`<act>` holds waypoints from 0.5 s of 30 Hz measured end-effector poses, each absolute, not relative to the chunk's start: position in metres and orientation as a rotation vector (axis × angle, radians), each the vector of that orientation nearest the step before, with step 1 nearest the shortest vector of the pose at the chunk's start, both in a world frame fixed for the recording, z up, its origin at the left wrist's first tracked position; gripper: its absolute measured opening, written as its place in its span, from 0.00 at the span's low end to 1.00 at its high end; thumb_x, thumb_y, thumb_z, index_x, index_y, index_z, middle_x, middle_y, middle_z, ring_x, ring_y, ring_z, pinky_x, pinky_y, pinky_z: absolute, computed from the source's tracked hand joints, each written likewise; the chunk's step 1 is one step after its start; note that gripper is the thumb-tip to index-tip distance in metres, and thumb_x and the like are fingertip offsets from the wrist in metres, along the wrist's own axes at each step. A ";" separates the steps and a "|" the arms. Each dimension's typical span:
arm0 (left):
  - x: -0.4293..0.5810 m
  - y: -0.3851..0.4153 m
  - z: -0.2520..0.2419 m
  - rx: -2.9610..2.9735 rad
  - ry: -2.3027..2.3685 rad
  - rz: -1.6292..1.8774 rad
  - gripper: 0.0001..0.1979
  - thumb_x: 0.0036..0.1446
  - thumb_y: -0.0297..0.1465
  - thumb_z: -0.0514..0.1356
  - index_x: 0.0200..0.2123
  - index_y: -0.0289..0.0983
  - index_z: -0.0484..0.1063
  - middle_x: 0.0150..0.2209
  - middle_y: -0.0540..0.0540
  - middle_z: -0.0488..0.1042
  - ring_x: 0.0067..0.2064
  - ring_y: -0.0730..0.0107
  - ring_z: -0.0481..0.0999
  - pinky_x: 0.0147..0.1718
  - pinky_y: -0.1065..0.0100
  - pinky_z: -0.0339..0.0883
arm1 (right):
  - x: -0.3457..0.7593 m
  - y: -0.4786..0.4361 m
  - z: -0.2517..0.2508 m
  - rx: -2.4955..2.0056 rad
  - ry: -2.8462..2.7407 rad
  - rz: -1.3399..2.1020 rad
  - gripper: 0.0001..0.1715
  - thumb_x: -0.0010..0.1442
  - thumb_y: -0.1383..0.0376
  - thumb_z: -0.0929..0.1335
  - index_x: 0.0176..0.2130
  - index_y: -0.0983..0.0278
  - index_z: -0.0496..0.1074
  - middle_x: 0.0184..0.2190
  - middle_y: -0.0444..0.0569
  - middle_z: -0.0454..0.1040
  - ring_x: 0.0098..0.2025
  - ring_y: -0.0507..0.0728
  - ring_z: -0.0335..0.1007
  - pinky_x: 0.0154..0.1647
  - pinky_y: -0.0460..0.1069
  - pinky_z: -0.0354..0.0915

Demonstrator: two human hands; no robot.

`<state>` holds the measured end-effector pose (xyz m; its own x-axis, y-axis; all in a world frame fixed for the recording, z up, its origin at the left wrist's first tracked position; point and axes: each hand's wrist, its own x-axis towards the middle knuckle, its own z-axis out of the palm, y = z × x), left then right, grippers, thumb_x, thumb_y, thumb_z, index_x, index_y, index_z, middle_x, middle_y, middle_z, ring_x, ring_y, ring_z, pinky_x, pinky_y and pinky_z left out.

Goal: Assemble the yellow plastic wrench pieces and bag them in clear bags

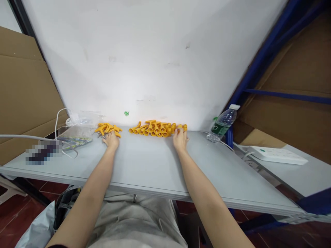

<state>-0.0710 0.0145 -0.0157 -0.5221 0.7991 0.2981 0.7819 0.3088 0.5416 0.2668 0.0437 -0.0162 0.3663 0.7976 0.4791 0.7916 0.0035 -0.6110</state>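
Note:
Both my arms reach across a grey table (144, 165) toward a white wall. My left hand (111, 139) rests at the near edge of a small pile of orange plastic parts (108, 128) mixed with small metal pieces; its fingers are curled down onto them, and what they grip is hidden. My right hand (180, 138) touches the right end of a larger row of orange funnel-shaped parts (156, 128), its fingertips closed on one orange piece.
A clear plastic bag (80, 125) and a white cable (58, 120) lie at the left, beside a dark device (43, 151). A water bottle (222, 124) stands at the right. A white power strip (276, 155) lies on the neighbouring table. Cardboard flanks both sides.

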 end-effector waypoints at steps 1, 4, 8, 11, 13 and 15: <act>-0.072 0.016 -0.018 1.529 2.496 1.085 0.17 0.52 0.22 0.56 0.45 0.40 0.70 0.53 0.35 0.72 0.58 0.46 0.66 0.56 0.38 0.49 | 0.265 0.043 -0.015 -1.731 -1.410 0.008 0.22 0.66 0.60 0.53 0.50 0.66 0.66 0.47 0.61 0.66 0.52 0.64 0.62 0.54 0.63 0.56; -0.074 0.017 -0.021 1.550 2.431 1.228 0.15 0.50 0.20 0.56 0.40 0.39 0.71 0.48 0.34 0.74 0.55 0.44 0.68 0.54 0.36 0.49 | 0.259 0.041 -0.010 -1.640 -1.454 -0.005 0.23 0.67 0.58 0.53 0.51 0.66 0.65 0.47 0.62 0.66 0.51 0.64 0.63 0.52 0.60 0.60; -0.071 0.014 -0.016 1.621 2.346 1.350 0.17 0.51 0.20 0.56 0.44 0.39 0.71 0.48 0.36 0.74 0.56 0.47 0.67 0.57 0.39 0.46 | 0.246 0.037 -0.004 -1.533 -1.514 -0.005 0.25 0.67 0.57 0.52 0.53 0.64 0.64 0.49 0.60 0.65 0.51 0.64 0.64 0.53 0.60 0.61; -0.063 0.008 -0.005 1.662 2.284 1.460 0.21 0.54 0.23 0.55 0.52 0.38 0.67 0.49 0.36 0.73 0.57 0.49 0.66 0.58 0.44 0.47 | 0.238 0.033 0.000 -1.459 -1.525 0.008 0.26 0.66 0.57 0.52 0.57 0.64 0.62 0.50 0.61 0.65 0.50 0.63 0.65 0.54 0.60 0.61; -0.057 0.003 0.003 1.653 2.230 1.572 0.22 0.56 0.26 0.55 0.56 0.38 0.64 0.47 0.37 0.74 0.55 0.49 0.67 0.58 0.46 0.49 | 0.234 0.031 0.002 -1.407 -1.529 0.020 0.28 0.65 0.57 0.53 0.59 0.66 0.59 0.52 0.62 0.65 0.50 0.63 0.65 0.54 0.59 0.61; -0.051 -0.001 0.010 1.620 2.177 1.681 0.24 0.56 0.28 0.56 0.58 0.38 0.62 0.47 0.38 0.73 0.54 0.50 0.68 0.57 0.47 0.50 | 0.230 0.030 0.003 -1.369 -1.538 0.022 0.29 0.65 0.57 0.54 0.60 0.67 0.57 0.54 0.63 0.64 0.52 0.63 0.64 0.55 0.59 0.61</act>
<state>-0.0514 -0.0010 0.0100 -0.4839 0.6655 0.5684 0.7183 -0.0690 0.6923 0.2303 0.0304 0.0031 0.1798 0.7389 0.6493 0.7202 0.3507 -0.5985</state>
